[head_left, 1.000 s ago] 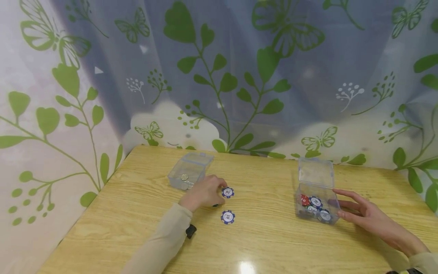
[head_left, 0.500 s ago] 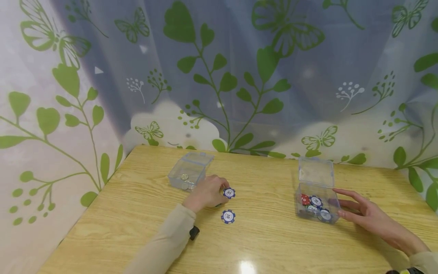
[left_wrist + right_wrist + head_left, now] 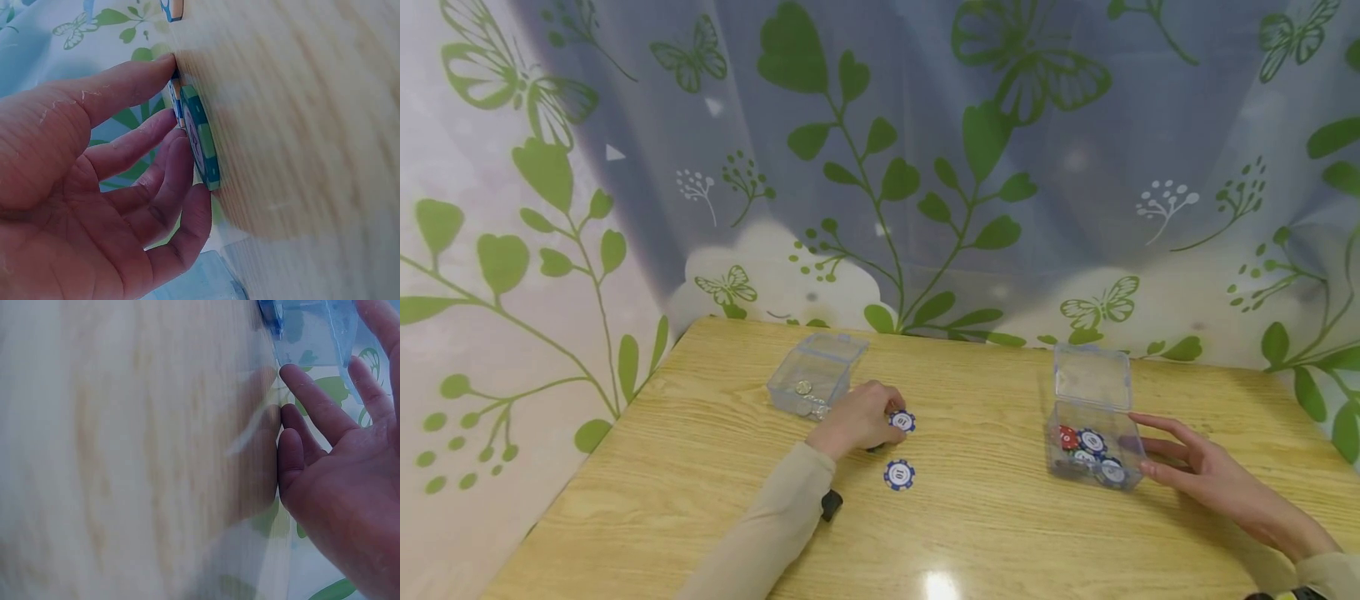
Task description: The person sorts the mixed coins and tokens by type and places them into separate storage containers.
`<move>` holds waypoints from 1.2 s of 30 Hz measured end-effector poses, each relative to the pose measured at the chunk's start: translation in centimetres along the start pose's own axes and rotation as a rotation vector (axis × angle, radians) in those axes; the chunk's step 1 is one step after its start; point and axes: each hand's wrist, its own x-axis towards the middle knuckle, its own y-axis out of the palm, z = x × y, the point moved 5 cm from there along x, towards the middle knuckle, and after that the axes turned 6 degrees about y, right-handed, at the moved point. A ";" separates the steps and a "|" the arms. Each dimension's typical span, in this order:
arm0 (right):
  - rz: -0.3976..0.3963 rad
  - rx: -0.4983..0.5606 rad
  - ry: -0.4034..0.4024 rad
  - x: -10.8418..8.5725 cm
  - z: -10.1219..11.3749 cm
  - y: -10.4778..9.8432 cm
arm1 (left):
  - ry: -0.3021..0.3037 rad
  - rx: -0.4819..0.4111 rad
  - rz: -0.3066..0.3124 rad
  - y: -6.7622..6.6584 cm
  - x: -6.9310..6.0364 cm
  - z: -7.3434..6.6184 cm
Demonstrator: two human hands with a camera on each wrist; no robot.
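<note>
In the head view my left hand [image 3: 859, 417] is at the table's middle-left, its thumb and index finger pinching a blue-and-white poker chip [image 3: 902, 421] marked 10 by its edges. A green poker chip [image 3: 200, 137] lies on the table under that hand, mostly hidden from above. Nearer me lies another blue poker chip [image 3: 899, 475]. My right hand [image 3: 1213, 475] rests its extended fingers and thumb against the right side of a clear plastic box [image 3: 1060, 479], lid raised, holding several blue chips and a red one [image 3: 1068, 438].
Behind my left hand stands a second clear box [image 3: 782, 392] with its lid open and several coins [image 3: 804, 388] inside. The wooden table [image 3: 985, 533] ends at a patterned curtain [image 3: 925, 208] at the back and left.
My left hand has shifted slightly to the right, and the blue chip at its fingertips has moved a little with it. My right hand and its box have stayed in place.
</note>
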 end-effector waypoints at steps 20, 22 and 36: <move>0.000 0.008 -0.011 -0.1 -0.1 0.0 | -0.033 -0.189 0.051 0.3 0.5 0.8; 0.002 0.008 -0.011 -0.1 -0.1 0.1 | -0.023 -0.185 0.054 0.3 0.5 0.8; 0.000 0.022 -0.009 -0.1 0.0 0.0 | 0.022 -0.245 0.038 0.0 0.9 0.7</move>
